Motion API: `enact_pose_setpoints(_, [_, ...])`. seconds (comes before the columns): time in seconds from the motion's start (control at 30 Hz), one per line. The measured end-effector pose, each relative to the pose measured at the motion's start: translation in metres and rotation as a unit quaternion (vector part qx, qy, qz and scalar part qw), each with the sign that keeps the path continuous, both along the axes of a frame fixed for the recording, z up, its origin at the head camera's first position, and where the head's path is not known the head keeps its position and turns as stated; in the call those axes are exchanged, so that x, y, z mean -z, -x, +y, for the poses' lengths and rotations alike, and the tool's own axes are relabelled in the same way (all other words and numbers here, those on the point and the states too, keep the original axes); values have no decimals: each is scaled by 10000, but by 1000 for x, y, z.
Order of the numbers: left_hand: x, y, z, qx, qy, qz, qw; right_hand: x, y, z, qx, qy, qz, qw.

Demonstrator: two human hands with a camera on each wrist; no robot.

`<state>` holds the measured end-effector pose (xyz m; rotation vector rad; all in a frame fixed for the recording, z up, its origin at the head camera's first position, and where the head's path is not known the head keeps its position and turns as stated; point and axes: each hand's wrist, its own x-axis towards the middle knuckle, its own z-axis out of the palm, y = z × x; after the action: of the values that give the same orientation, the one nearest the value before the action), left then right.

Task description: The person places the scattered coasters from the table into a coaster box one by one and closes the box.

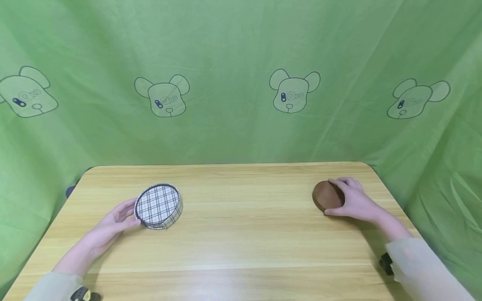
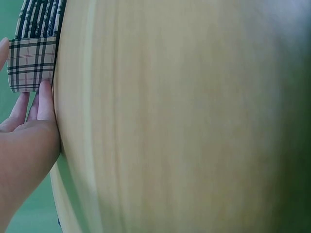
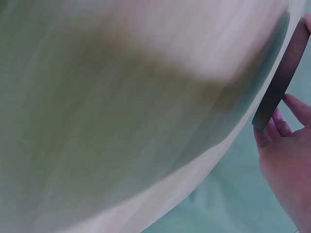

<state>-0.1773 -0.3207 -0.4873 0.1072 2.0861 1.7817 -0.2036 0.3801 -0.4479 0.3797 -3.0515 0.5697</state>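
Observation:
On the left of the head view, a round plaid coaster holder (image 1: 158, 205) shows its checked top inside a dark-edged rim. My left hand (image 1: 113, 225) grips it by its left side, thumb at the near edge and fingers round the far side. The left wrist view shows the plaid side wall of the holder (image 2: 31, 65) with several dark-striped edges stacked above it. Over at the right, my right hand (image 1: 355, 202) pinches a round brown coaster (image 1: 324, 195) between thumb and fingers. Seen edge-on in the right wrist view, the coaster (image 3: 281, 75) is thin and tilted, its shadow on the table.
Both hands work over a light wood-grain table (image 1: 241, 234) with rounded far corners. Green cloth (image 1: 233, 138) printed with bear heads hangs behind it and at both sides. A small dark purple thing (image 1: 70, 191) shows past the table's left edge.

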Motion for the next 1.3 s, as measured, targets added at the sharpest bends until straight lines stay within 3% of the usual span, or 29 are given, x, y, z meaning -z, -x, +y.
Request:
enact_pose_setpoints(0.9, [1, 1, 0, -36, 84, -31, 10000, -18, 21, -76, -700, 378, -103, 9968])
enact_pose_setpoints(1.3, [1, 1, 0, -27, 47, -39, 10000, -15, 30, -113, -995, 534, -77, 9936])
